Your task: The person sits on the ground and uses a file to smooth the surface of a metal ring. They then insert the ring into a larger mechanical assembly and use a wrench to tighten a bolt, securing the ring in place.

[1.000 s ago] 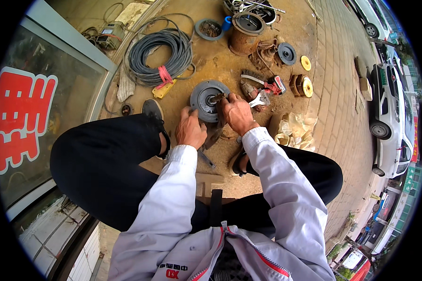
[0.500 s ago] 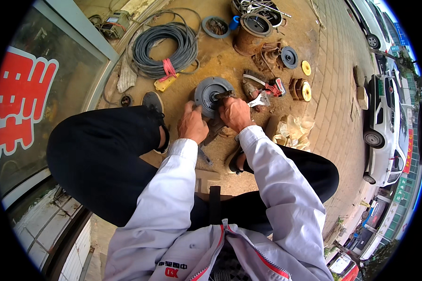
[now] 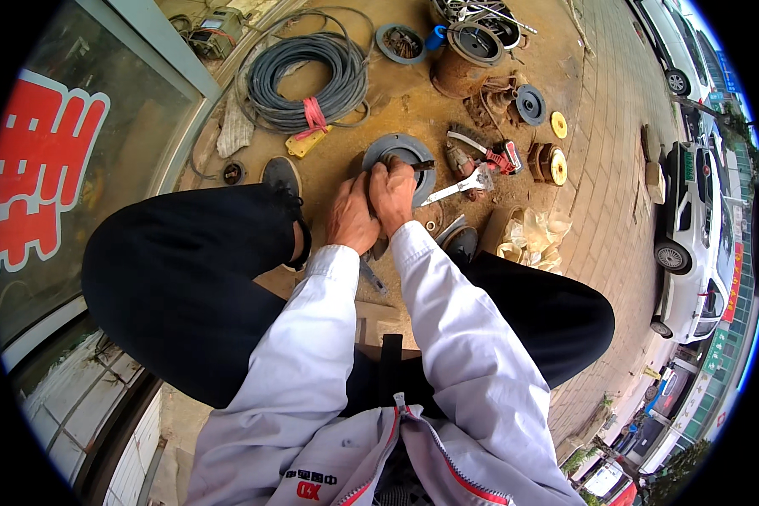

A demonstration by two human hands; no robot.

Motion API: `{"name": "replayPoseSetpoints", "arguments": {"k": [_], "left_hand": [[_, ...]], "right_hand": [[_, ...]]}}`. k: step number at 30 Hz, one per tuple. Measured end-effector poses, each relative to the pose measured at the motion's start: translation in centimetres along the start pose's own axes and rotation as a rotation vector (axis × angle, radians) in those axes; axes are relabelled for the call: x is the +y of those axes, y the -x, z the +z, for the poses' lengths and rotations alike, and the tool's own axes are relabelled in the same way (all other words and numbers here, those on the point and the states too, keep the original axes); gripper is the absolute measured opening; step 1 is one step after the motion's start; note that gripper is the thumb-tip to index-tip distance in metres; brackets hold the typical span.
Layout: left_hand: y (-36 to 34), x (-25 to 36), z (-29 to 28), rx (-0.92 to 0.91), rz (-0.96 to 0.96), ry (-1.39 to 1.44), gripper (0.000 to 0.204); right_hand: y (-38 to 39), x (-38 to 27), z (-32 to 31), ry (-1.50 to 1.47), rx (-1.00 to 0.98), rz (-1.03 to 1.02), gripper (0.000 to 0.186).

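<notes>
A round grey metal flange (image 3: 415,145) sits on the ground between my feet, its centre covered by my hands. My right hand (image 3: 392,192) is closed over its middle, and the blunt end of a dark metal tool (image 3: 424,165) sticks out past the fingers to the right. Pressed against it on the left is my left hand (image 3: 352,216), fingers curled at the flange's near-left rim; what they grip is hidden. A silver adjustable wrench (image 3: 462,185) lies just right of the flange. Below my hands lies a narrow grey tool (image 3: 373,277).
Coiled black cable (image 3: 299,80) with a pink tie lies far left. Beyond the flange stand a rusty cylindrical housing (image 3: 465,67) and a dish of small parts (image 3: 400,43). A wire brush (image 3: 468,139), a yellow-faced spool (image 3: 552,164) and a box with plastic wrapping (image 3: 533,239) are at right.
My right hand has moved left over the flange's centre, up against my left hand. The dark tool's end now points right, and more of the adjustable wrench shows. The view has shifted slightly.
</notes>
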State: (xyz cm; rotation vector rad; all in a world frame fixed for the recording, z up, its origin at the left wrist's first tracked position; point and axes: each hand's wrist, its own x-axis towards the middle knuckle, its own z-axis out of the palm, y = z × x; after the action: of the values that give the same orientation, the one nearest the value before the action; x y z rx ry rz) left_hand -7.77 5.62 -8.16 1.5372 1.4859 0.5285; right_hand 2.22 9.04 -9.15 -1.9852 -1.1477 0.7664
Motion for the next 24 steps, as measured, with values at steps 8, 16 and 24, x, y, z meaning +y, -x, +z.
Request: {"name": "replayPoseSetpoints", "arguments": {"k": [8,16,24], "left_hand": [[-0.2,-0.6,0.0,0.035,-0.003,0.071,0.062],[-0.3,-1.1,-0.1,-0.02,-0.065,-0.002,0.062],[0.1,-0.6,-0.2,0.003,-0.015,-0.031,0.062]], "right_hand": [[-1.0,1.5,1.4,-0.04,0.07,-0.033,0.025],[-0.1,1.2,-6.3,0.767,-0.557,-0.329,0.032],[-3.8,1.7,-11.5,1.35,-0.609,-1.104,0.02]]}}
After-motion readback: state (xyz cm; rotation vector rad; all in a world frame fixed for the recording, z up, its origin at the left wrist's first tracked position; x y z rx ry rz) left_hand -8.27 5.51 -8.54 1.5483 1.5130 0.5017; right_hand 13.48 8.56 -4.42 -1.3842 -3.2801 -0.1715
